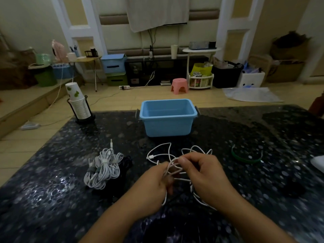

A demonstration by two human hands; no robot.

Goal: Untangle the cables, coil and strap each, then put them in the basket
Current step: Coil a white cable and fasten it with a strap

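A loose white cable (pixel 158 149) lies tangled on the dark table in front of me, its plug end (pixel 150 157) pointing left. My left hand (pixel 154 183) grips strands of it, and my right hand (pixel 205 174) pinches a loop of the same cable between thumb and fingers. To the left rests a heap of coiled white cables (pixel 102 168) bound with straps, with a dark coil (pixel 127 163) partly hidden behind it. The blue basket (pixel 167 126) stands beyond the tangle, nothing visible inside it. A green strap (pixel 245 159) curls on the table to the right.
A rack of stacked paper cups (pixel 79 106) stands at the table's far left corner. A white object (pixel 318 163) pokes in at the right edge, and a dark object (pixel 292 188) lies near it. The dark speckled table (pixel 52 199) ends just behind the basket.
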